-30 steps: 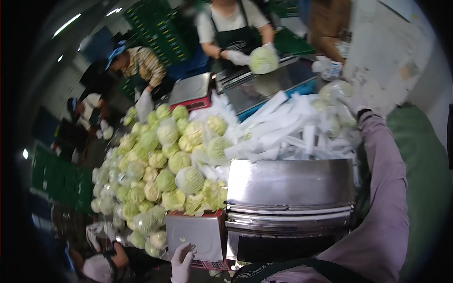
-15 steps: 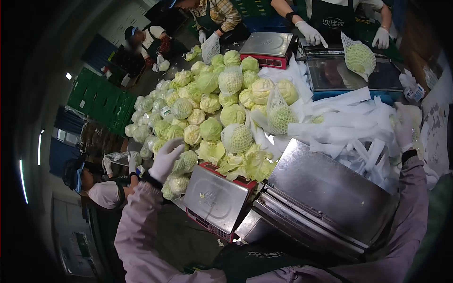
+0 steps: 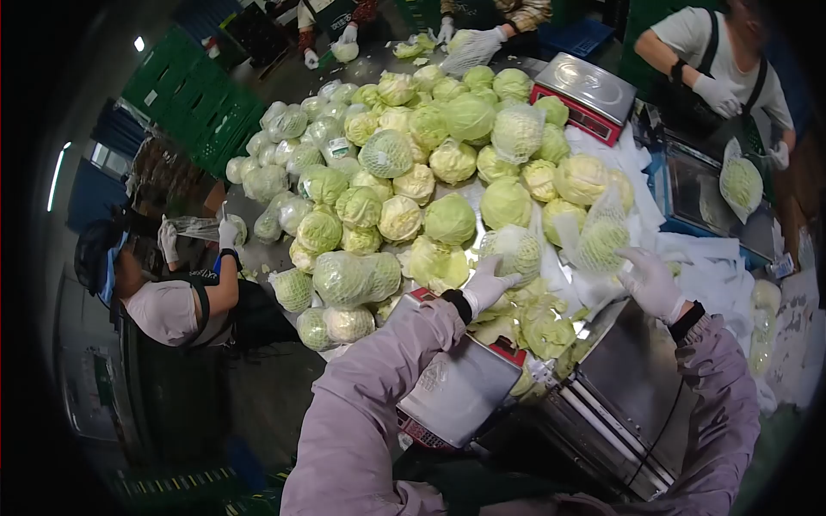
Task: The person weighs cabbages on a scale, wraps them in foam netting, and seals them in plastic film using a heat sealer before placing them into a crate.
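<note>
My left hand (image 3: 489,288), in a white glove, is open over loose cabbage leaves (image 3: 544,331), its fingertips right at a net-sleeved cabbage (image 3: 514,248). To the right, my right hand (image 3: 651,286) has its fingers apart, the fingertips close to another cabbage in a white foam net (image 3: 604,236) whose loose end points up. Below my left forearm sits a red scale with a metal plate (image 3: 460,391). A heap of cabbages (image 3: 447,219), some bare and some netted or wrapped, spreads beyond both hands.
A metal wrapping machine (image 3: 632,387) stands below my right hand. White foam nets (image 3: 701,267) lie to its right. Another scale (image 3: 589,86) is at the far side. One co-worker (image 3: 185,310) stands left, another (image 3: 723,77) far right. Green crates (image 3: 185,95) are stacked at back left.
My view has turned. My left hand has moved right, over the leaves by the scale; my right hand has come inward from the foam nets at the right to a netted cabbage.
</note>
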`<state>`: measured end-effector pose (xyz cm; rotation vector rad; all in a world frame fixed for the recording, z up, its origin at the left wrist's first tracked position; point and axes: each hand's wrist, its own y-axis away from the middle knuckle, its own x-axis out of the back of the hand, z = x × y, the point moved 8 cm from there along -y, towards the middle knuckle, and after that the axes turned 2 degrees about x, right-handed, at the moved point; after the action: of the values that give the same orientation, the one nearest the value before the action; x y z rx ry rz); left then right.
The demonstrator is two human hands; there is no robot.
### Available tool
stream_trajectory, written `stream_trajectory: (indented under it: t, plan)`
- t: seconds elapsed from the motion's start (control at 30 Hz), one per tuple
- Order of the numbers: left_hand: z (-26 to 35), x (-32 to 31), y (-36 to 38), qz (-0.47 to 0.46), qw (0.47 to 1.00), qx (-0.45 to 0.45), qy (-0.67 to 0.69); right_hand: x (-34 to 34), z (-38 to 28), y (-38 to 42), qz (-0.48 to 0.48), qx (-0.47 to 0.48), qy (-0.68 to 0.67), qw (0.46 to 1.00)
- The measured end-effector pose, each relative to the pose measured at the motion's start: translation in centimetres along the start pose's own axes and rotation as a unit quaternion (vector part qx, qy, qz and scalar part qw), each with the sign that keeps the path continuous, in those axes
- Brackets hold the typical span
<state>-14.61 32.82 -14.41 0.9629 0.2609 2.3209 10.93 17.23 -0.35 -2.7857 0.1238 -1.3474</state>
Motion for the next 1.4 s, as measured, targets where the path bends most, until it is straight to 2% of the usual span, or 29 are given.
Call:
stream_trajectory:
  t: [0.03,0.1,0.23,0.3,0.37,0.4,0.43,0.5,0.57,0.6,0.63,0.7,0.77,0.83,0.9,0.93,0.97,1.0,1.03,1.1,1.17,1.2,1.23,1.27,1.3,1.37,1.4]
  plan:
    - [-0.6,0.9,0.0,-0.036,0.997,-0.004,0.075,-1.0,-1.5,-2.0,-0.006,0.004,0.002,1.000]
    - [-1.5,5.0,0.9,-0.019,0.992,-0.023,0.120,-5.0,-3.4,-5.4,-0.148,-0.044,0.010,0.988]
    - [-4.6,12.5,3.6,0.000,0.975,-0.025,0.219,-12.2,-6.0,-13.1,-0.169,-0.040,0.018,0.985]
    - [-4.5,16.4,6.2,0.024,0.968,-0.061,0.243,-15.2,-8.7,-17.5,-0.121,0.001,0.025,0.992]
    - [-5.6,21.2,6.9,0.100,0.971,-0.090,0.200,-18.3,-11.4,-22.0,-0.136,0.015,0.055,0.989]
    - [-5.3,24.5,6.8,0.152,0.978,-0.104,0.097,-19.8,-12.8,-23.9,-0.138,0.019,0.057,0.989]
    - [-5.0,27.3,6.1,0.199,0.973,-0.109,0.034,-21.0,-14.5,-25.6,-0.121,0.061,0.101,0.986]
    - [-5.6,31.0,3.0,0.252,0.955,-0.154,-0.023,-23.9,-16.3,-28.1,-0.090,0.114,0.179,0.973]
    - [-6.0,32.0,-1.0,0.273,0.940,-0.169,-0.112,-26.9,-14.9,-29.2,-0.082,0.094,0.253,0.959]
    - [-6.4,31.5,-3.0,0.256,0.935,-0.161,-0.183,-27.5,-13.9,-29.6,-0.137,0.059,0.261,0.954]
    - [-6.9,30.8,-4.6,0.231,0.926,-0.116,-0.276,-27.9,-12.8,-29.5,-0.192,0.024,0.268,0.944]
    - [-8.2,29.4,-6.0,0.160,0.921,-0.009,-0.356,-27.0,-11.0,-28.2,-0.216,-0.012,0.257,0.942]
    - [-8.8,29.6,-6.8,0.203,0.915,-0.041,-0.347,-26.6,-11.1,-26.0,-0.220,-0.027,0.320,0.921]
    - [-9.3,30.4,-6.0,0.190,0.948,-0.028,-0.253,-27.8,-11.1,-24.2,-0.286,0.002,0.359,0.888]
    - [-8.0,30.3,-3.7,0.204,0.961,-0.078,-0.168,-27.3,-10.3,-23.7,-0.156,0.018,0.255,0.954]
    - [-6.6,29.8,-2.3,0.192,0.967,-0.107,-0.133,-27.2,-12.0,-23.7,-0.158,0.020,0.255,0.954]
    - [-5.4,29.0,-0.8,0.194,0.963,-0.175,-0.070,-25.6,-14.3,-23.4,-0.102,-0.093,-0.145,0.980]
    - [-3.9,27.9,1.1,0.111,0.981,-0.158,-0.019,-24.8,-15.8,-22.5,-0.029,-0.195,-0.518,0.832]
    - [-2.4,26.6,2.9,0.081,0.975,-0.209,0.003,-25.1,-18.6,-21.4,-0.091,-0.186,-0.713,0.669]
    - [-0.5,25.3,5.9,-0.001,0.937,-0.345,0.053,-24.8,-22.2,-19.2,-0.093,-0.135,-0.706,0.689]
    - [-0.7,28.1,6.5,-0.037,0.933,-0.357,0.003,-25.9,-21.7,-15.3,-0.084,-0.193,-0.793,0.572]
    - [-2.6,30.2,4.6,-0.043,0.950,-0.289,0.108,-26.4,-21.1,-13.0,-0.069,-0.219,-0.803,0.549]
    - [-4.2,33.3,2.7,0.113,0.949,-0.295,-0.008,-26.8,-20.6,-10.7,-0.051,-0.244,-0.813,0.526]
    - [-6.8,37.0,0.7,0.200,0.958,-0.196,0.052,-26.7,-20.6,-9.3,-0.035,-0.231,-0.799,0.554]
    - [-8.3,40.5,-1.4,0.275,0.942,-0.193,-0.025,-26.3,-21.0,-8.1,-0.005,-0.240,-0.759,0.606]
    - [-10.6,43.9,-6.0,0.358,0.910,-0.147,-0.148,-25.9,-22.1,-6.1,-0.047,-0.228,-0.687,0.688]
    - [-11.3,44.2,-8.2,0.328,0.922,-0.093,-0.181,-25.7,-22.3,-4.8,-0.036,-0.246,-0.643,0.725]
